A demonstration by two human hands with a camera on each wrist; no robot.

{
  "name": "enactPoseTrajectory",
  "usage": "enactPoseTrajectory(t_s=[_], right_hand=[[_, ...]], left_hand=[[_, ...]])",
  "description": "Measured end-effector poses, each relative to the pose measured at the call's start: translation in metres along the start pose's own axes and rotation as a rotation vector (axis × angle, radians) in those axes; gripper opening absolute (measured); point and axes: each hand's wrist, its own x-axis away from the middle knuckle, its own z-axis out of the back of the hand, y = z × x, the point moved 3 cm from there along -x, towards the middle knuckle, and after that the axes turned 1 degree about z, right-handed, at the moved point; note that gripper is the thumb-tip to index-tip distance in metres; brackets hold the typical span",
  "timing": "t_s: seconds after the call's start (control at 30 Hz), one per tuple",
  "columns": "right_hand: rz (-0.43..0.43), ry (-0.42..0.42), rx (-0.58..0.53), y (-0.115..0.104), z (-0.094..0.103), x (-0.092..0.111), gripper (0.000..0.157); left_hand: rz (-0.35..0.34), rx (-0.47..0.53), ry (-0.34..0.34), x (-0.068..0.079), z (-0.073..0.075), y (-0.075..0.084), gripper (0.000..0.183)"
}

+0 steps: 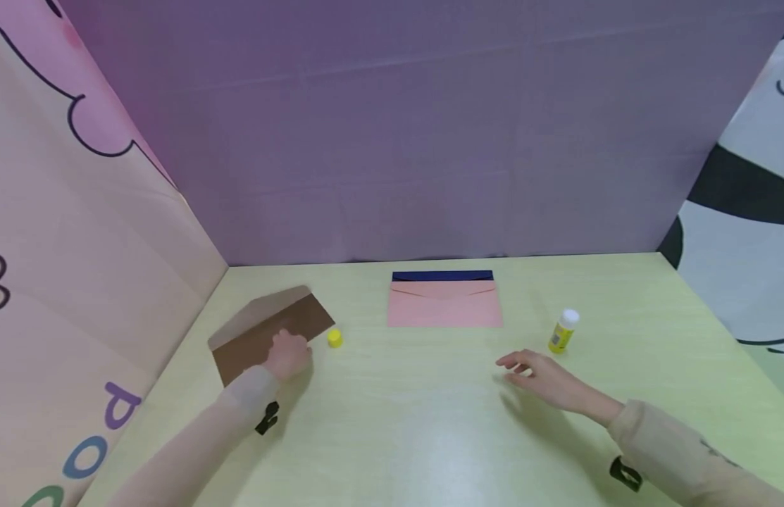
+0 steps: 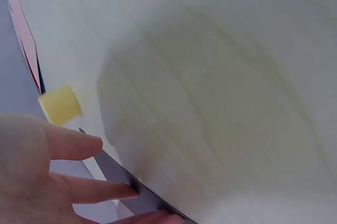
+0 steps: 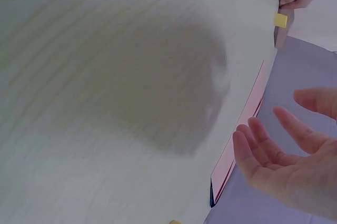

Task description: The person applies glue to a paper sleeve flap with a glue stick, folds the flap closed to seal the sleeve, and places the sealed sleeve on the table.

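Note:
A brown envelope [image 1: 258,341] lies slanted on the left of the table, its flap spread out toward the back. My left hand [image 1: 289,355] is over its near edge. In the left wrist view, the fingers [image 2: 100,189] are spread, with fingertips at the brown edge. Just right of the envelope sits a small yellow cap [image 1: 335,339]. My right hand [image 1: 546,380] hovers above the table with loosely bent fingers and holds nothing. Close behind it stands a glue bottle [image 1: 563,332], yellow with a white top.
At the back middle, a pink envelope [image 1: 445,311] lies over a dark blue envelope [image 1: 442,275], whose top strip shows. A purple cloth wall [image 1: 392,155] borders the table [image 1: 417,408] behind, and printed panels stand at both sides.

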Motion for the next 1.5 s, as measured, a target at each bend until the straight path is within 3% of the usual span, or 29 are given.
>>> enactPoseTrajectory(t_s=[0.23,0.4,0.6,0.83,0.97,1.1,1.33,1.5], right_hand=[[-0.085,-0.032,0.009,-0.006,-0.002,0.001,0.026],[-0.082,-0.042,0.017,-0.006,-0.003,0.001,0.025],[-0.106,-0.051,0.015,-0.004,-0.001,0.003,0.027],[-0.11,-0.058,0.015,-0.002,0.0,0.005,0.027],[-0.1,-0.052,0.017,-0.002,0.001,0.006,0.027],[-0.101,-0.055,0.004,-0.003,0.002,0.008,0.027],[-0.094,-0.06,0.002,0.0,0.002,0.009,0.028],[-0.106,-0.068,0.0,0.002,0.002,0.009,0.027]], left_hand=[[0.012,-0.015,-0.017,0.008,0.003,0.007,0.032],[-0.024,-0.008,-0.006,0.008,0.022,-0.004,0.032],[-0.064,0.017,0.146,0.006,0.053,-0.041,0.035],[0.065,0.084,0.313,0.006,0.067,-0.094,0.038],[0.077,0.12,0.37,0.008,0.068,-0.112,0.042],[0.053,0.132,0.337,0.008,0.065,-0.121,0.046],[0.094,0.17,0.188,0.002,0.055,-0.128,0.055],[0.074,0.164,0.196,-0.007,0.045,-0.132,0.049]])
